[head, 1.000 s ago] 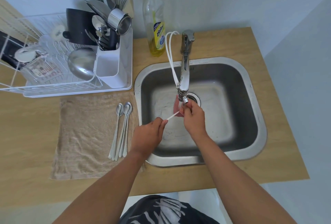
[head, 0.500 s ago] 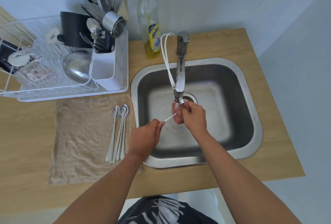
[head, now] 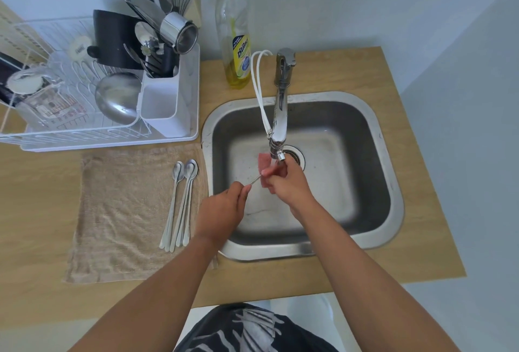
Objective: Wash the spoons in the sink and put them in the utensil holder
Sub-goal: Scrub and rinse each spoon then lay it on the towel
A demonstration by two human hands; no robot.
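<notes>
Over the steel sink (head: 373,138), my left hand (head: 222,211) pinches the handle of a spoon (head: 255,180). My right hand (head: 286,183) grips a pink sponge (head: 263,162) wrapped round the spoon's bowl, just under the faucet spout (head: 279,132). The bowl of that spoon is hidden by the sponge and fingers. Several long-handled spoons (head: 181,205) lie side by side on a beige towel (head: 123,211) left of the sink. The white utensil holder (head: 165,104) stands at the near end of the dish rack, with cutlery in its back part.
A white dish rack (head: 70,126) holds a steel bowl (head: 118,98), a black pot and a measuring jug. A dish soap bottle (head: 234,42) stands behind the sink on the wooden counter (head: 421,211). A white hose loops beside the faucet.
Both hands stay under the faucet with the spoon. The right hand has shifted slightly along the spoon and more of the pink sponge shows. The camera view has drifted a little.
</notes>
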